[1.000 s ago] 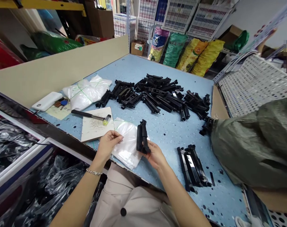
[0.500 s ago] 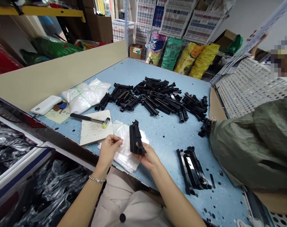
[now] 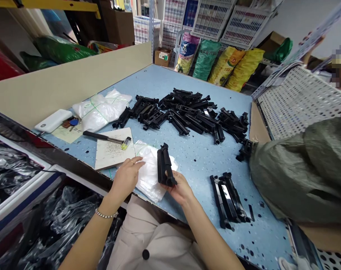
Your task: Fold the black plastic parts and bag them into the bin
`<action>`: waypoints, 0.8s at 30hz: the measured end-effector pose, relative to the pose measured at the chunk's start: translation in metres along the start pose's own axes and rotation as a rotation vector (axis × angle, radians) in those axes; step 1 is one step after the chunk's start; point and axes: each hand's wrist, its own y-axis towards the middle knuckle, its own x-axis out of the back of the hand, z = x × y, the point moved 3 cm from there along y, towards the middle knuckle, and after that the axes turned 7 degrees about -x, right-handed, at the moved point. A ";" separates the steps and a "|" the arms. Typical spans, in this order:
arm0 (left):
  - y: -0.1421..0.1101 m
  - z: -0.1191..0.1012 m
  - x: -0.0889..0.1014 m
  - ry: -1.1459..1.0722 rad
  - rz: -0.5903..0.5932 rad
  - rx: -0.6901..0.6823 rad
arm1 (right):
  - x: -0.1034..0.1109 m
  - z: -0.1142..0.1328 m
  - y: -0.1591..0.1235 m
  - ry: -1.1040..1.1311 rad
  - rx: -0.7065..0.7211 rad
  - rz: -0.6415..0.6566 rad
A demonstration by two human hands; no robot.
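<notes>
My right hand (image 3: 181, 188) grips the lower end of a long black plastic part (image 3: 165, 165), which stands tilted above a stack of clear plastic bags (image 3: 149, 180). My left hand (image 3: 127, 174) is at the left edge of the bags with its fingers stretched out toward them, palm down. The fingertips are at the bags; whether they press on them I cannot tell. Left of the bags lies a white board (image 3: 108, 155) with a black-handled hammer (image 3: 105, 138) across it. On my right, several similar black parts (image 3: 229, 200) lie side by side.
A big heap of black parts (image 3: 184, 112) covers the blue table's (image 3: 148, 80) middle. Wrapped bags (image 3: 103, 107) and a white device (image 3: 53, 120) lie at the left. A green sack (image 3: 302, 168) bulges over the right edge. Plastic-filled bins (image 3: 58, 221) stand below left.
My left hand has gone from a pinch to stretched fingers, turning palm down and moving slightly left. The black part in my right hand has shifted slightly right.
</notes>
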 end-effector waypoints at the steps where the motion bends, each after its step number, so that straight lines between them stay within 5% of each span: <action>1: 0.000 -0.001 0.002 -0.029 -0.034 0.031 | 0.000 0.000 0.000 -0.018 0.005 0.020; 6: 0.003 -0.009 0.005 -0.236 -0.032 0.081 | 0.007 0.009 -0.011 -0.006 0.073 0.038; 11: 0.006 -0.007 -0.002 -0.284 -0.018 0.110 | 0.019 0.003 -0.033 -0.042 -0.236 0.249; 14: 0.001 -0.020 -0.004 -0.283 -0.014 0.070 | 0.021 -0.006 -0.032 -0.065 -0.303 0.245; 19: -0.021 -0.071 -0.011 -0.388 0.229 -0.198 | 0.013 -0.004 -0.012 -0.083 -0.083 0.108; 24: -0.030 -0.092 0.002 -0.429 0.260 -0.156 | -0.002 -0.003 -0.020 -0.425 0.258 0.053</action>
